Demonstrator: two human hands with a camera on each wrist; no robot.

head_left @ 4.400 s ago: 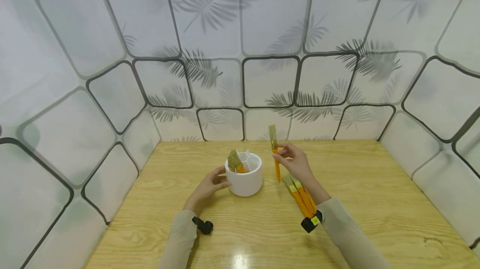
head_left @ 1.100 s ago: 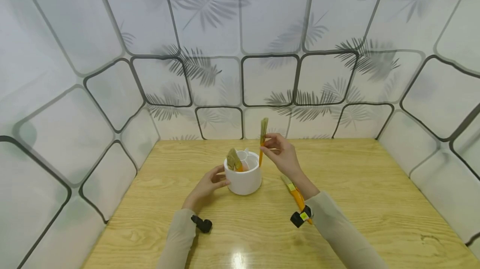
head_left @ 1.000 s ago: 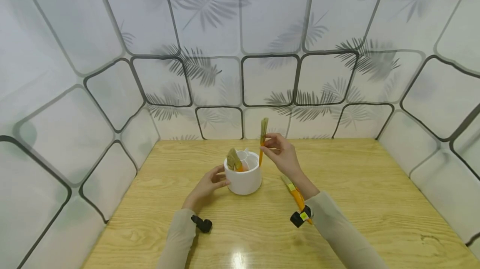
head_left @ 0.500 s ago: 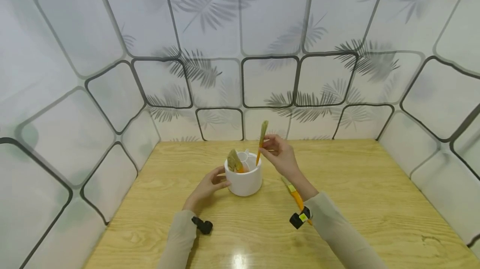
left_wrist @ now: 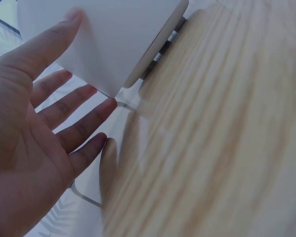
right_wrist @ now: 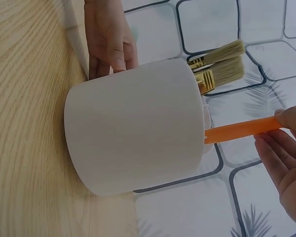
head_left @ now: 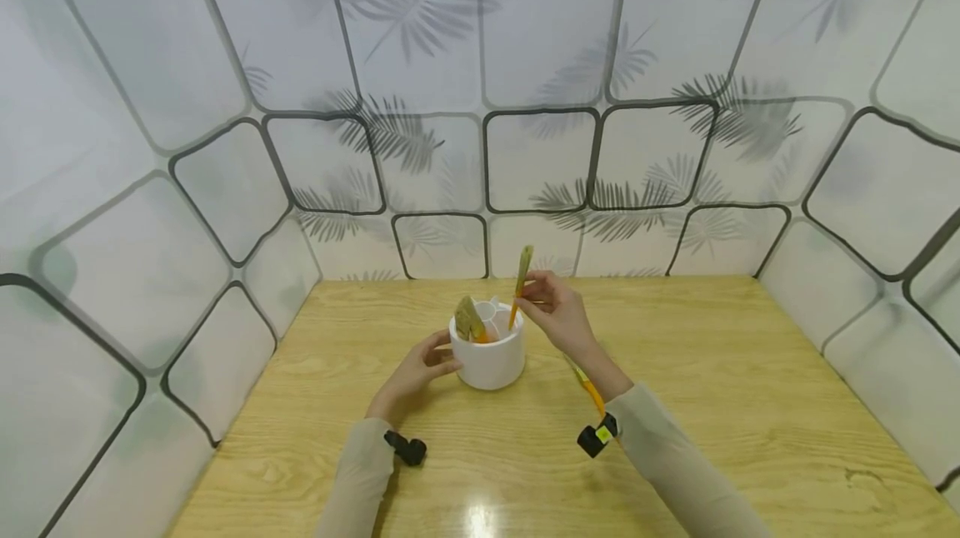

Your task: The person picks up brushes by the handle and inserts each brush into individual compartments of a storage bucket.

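Pinching an orange-handled brush bristles-up, the right hand holds its handle tip inside the white cup near the middle of the wooden table. The left hand, fingers straight and spread, rests against the cup's left wall. More brushes stand inside; another lies right of the cup.

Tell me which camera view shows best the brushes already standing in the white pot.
The right wrist view: the standing brushes show bristles and ferrules clearly above the white pot. The head view shows them small. The left wrist view shows only the pot's wall.
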